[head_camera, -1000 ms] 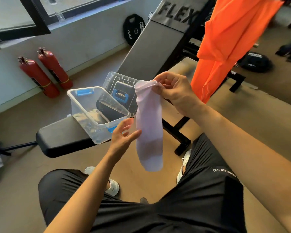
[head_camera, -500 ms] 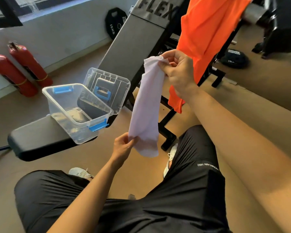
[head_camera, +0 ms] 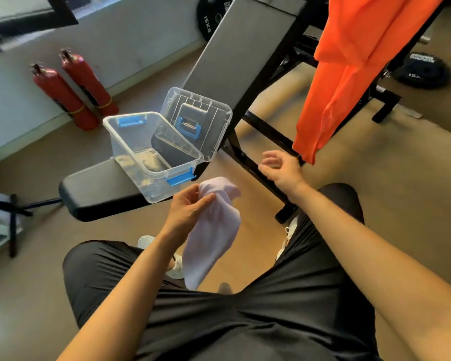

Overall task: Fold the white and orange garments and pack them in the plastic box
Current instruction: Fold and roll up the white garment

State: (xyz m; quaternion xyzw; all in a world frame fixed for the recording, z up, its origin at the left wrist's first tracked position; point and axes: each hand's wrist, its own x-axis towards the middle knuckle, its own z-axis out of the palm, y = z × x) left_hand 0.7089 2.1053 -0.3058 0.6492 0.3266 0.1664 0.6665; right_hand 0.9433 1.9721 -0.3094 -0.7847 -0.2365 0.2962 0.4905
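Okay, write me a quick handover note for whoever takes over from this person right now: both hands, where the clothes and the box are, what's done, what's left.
Left hand: gripping the white fabric garment near its top, which is doubled over; the rest hangs over the lap.
Right hand: open, holding nothing, raised near the hem of the orange fabric garment.
Orange garment: hanging from the gym frame, unfolded.
Clear plastic box with blue latches: open on the black padded bench, its clear lid propped behind it. No garment inside.
Done: white garment's fold begun.
Left: finish folding it, box it, then fold and pack the orange one.
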